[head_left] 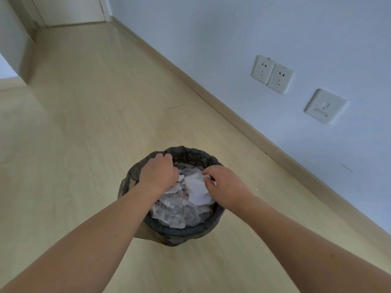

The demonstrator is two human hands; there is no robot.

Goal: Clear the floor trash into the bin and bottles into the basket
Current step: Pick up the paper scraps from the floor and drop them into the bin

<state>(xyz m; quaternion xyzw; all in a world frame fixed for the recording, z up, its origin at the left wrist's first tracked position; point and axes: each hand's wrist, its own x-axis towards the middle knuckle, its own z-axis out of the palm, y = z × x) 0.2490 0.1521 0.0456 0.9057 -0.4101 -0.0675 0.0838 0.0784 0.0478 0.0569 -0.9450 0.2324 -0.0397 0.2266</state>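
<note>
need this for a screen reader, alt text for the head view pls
Both hands reach into a lined bin full of crumpled paper; the left hand presses in, the right hand pinches the paper. The bin stands on a wood floor near wall sockets.

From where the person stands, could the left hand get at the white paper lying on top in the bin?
Probably yes. The left hand is already over the bin, right beside the white paper, with nothing between them; the right hand pinches the paper's other edge.

Pale wood-look floor (88, 127), a round bin (169, 235) lined with a dark bag upright on it, near the skirting board (243, 117).
</note>
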